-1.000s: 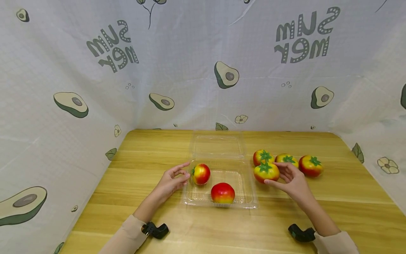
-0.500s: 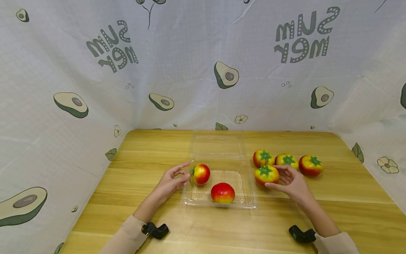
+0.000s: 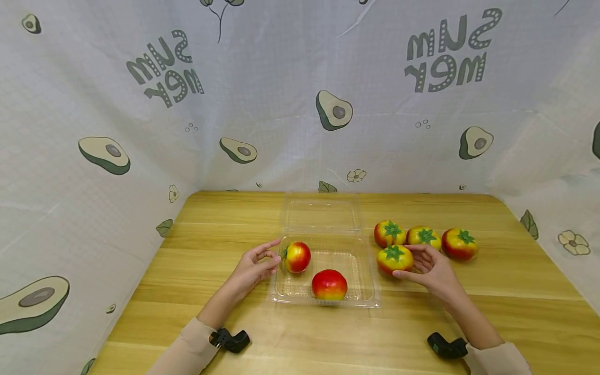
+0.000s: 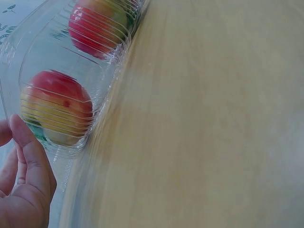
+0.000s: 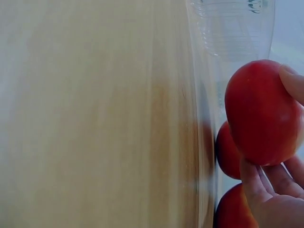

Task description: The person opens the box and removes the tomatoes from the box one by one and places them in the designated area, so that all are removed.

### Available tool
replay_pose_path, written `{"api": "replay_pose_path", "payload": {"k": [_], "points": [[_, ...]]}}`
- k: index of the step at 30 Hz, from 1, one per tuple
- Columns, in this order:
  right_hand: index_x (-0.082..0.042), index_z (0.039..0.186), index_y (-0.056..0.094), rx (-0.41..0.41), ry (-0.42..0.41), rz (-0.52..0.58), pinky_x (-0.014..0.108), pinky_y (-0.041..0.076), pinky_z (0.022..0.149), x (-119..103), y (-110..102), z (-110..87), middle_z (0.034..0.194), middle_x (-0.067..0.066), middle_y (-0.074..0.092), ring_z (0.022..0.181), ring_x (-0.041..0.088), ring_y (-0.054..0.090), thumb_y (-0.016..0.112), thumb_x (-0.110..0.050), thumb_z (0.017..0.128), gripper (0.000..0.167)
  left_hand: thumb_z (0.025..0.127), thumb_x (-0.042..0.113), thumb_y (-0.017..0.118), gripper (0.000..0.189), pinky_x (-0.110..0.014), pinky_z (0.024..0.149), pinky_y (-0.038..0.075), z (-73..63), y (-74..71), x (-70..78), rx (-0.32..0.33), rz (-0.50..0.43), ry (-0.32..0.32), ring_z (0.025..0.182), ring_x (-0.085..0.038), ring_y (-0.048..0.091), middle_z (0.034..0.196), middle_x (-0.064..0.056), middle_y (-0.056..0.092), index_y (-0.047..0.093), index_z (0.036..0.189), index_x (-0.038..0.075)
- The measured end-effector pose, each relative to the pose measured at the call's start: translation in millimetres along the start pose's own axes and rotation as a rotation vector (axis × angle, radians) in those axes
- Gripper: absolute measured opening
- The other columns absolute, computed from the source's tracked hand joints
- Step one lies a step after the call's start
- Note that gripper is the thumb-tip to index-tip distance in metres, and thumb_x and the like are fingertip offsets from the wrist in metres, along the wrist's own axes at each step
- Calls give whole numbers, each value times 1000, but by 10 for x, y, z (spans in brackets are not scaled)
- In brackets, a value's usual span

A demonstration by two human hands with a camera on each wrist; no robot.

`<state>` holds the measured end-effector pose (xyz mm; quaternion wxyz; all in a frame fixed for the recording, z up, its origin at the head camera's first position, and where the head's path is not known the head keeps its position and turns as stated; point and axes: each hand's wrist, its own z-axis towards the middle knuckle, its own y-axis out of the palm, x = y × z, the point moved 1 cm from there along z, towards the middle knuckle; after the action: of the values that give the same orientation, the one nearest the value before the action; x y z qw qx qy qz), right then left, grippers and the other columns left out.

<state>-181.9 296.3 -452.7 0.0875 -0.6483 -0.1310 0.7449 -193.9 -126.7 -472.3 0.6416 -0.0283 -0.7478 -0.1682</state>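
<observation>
A clear plastic clamshell container (image 3: 360, 299) lies with its lid (image 3: 323, 216) folded back. Inside its tray, one red-and-yellow tomato (image 3: 298, 257) lies tipped on its side at the left; another tomato (image 3: 329, 285) shows its red underside near the front. My left hand (image 3: 253, 268) pinches the tray's left rim between thumb and index finger. My right hand (image 3: 433, 268) holds a tomato (image 3: 395, 259) with its green leaf crown up, thumb in front and fingers behind. This tomato is right of the tray; whether it touches the table I cannot tell.
Beyond my right hand stand three more tomatoes: one at the left (image 3: 389, 234), a middle one (image 3: 424, 237) and a right one (image 3: 460, 245). The wooden table (image 3: 300, 338) ends at a white avocado-print curtain (image 3: 281, 104). Black cameras sit on both wrists.
Over the last second, my right hand and the tomato it holds have shifted slightly toward me and to the right. My left hand and the container have stayed in place.
</observation>
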Motion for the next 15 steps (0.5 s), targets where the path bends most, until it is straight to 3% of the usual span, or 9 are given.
{"api": "replay_pose_path", "payload": {"k": [8, 15], "points": [[12, 132, 46, -9, 54, -67, 7, 45, 86, -11, 0, 4, 126, 20, 57, 101, -13, 52, 83, -3, 80, 65, 97, 1, 64, 57, -17, 68, 54, 5, 0, -4, 10, 0, -3, 74, -9, 58, 102, -5, 56, 43, 149, 2], [12, 132, 45, -23, 95, -93, 7, 45, 87, -7, 0, 1, 129, 27, 54, 99, -14, 51, 84, -6, 80, 67, 96, 2, 64, 57, -17, 68, 54, 3, 3, -3, 9, 3, -2, 74, -9, 59, 102, -4, 56, 43, 149, 3]]}}
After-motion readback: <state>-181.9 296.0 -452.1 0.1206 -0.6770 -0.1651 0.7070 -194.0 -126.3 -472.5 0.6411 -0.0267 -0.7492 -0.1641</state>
